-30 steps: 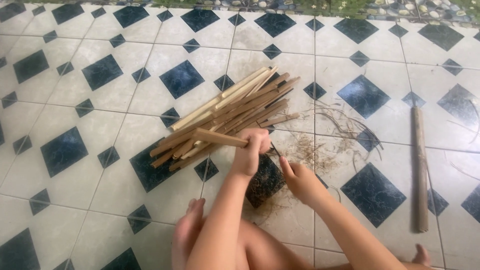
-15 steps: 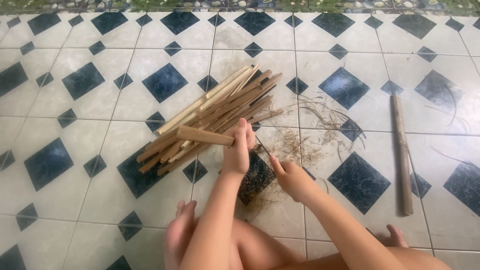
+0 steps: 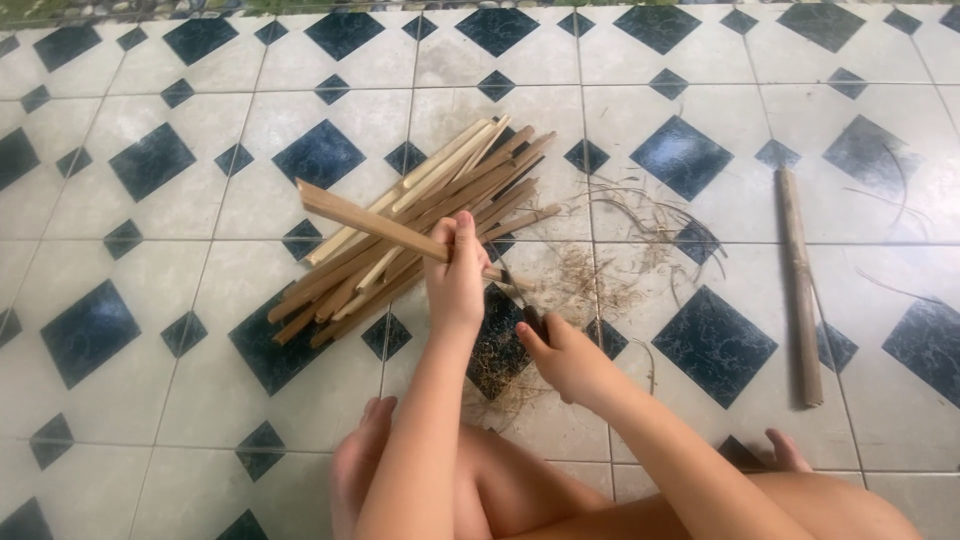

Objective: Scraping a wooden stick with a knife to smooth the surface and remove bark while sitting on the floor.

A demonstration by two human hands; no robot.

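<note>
My left hand grips a bamboo strip, my right hand clenches a knife against it; next I must push the blade steadily, I think.

White floor tiles w/ dark diamonds

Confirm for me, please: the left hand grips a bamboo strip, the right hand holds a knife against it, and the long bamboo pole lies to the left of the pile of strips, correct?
Not quite. The head view shows the long bamboo pole lying to the right of the pile of strips, not the left. The rest stands: the left hand grips a bamboo strip, and the right hand holds a knife against it.
</note>
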